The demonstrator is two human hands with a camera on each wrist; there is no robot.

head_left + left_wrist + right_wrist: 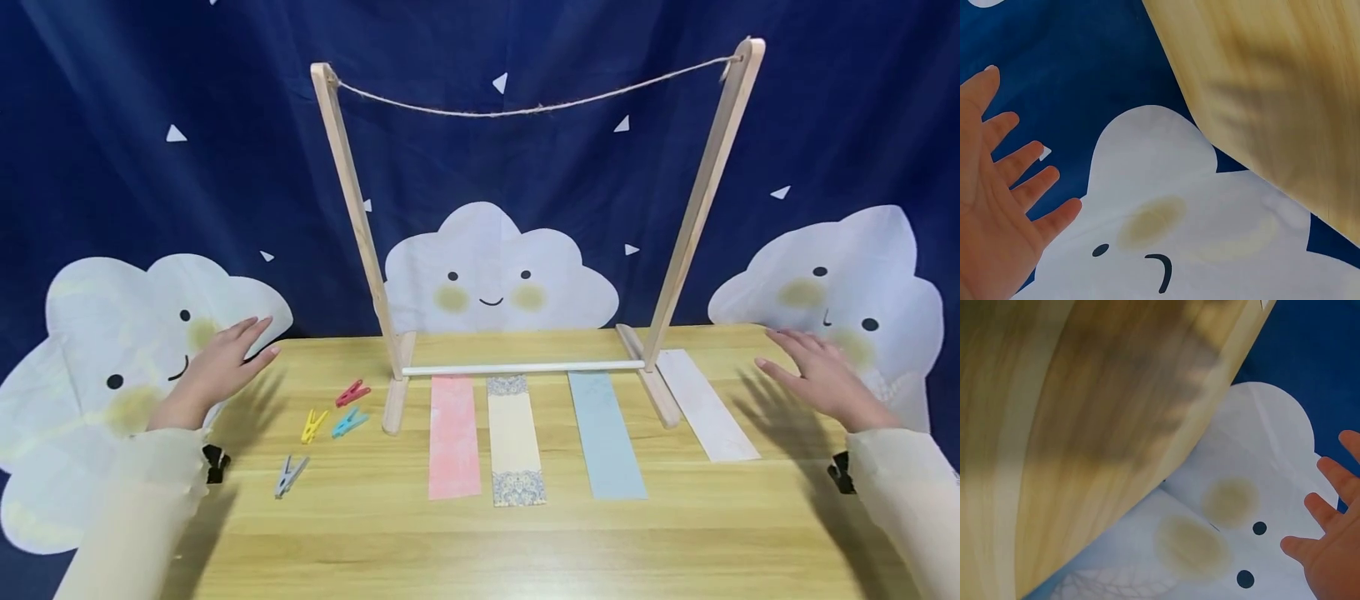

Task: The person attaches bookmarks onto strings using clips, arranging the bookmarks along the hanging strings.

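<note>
My left hand [221, 367] is held up over the table's left edge, fingers extended and holding nothing. Over the right edge my right hand [825, 375] hovers likewise, its fingers spread. Nearest the left hand lie a red clothespin [352, 392], a yellow clothespin [314, 426], a blue clothespin [349, 422] and a grey clothespin [290, 477]. A white paper strip [708, 406] lies nearest the right hand. Further in are a pink strip [453, 437], a cream strip with lace-patterned ends [516, 437] and a light blue strip [607, 433]. Both wrist views show open palms with bare fingers.
A wooden frame [701, 204] stands at the back of the table [480, 546]. Twine [536, 109] sags between its post tops, and a white rod [522, 367] joins the posts low down, close to the strips' far ends. A dark blue cloud-print curtain [480, 167] hangs behind.
</note>
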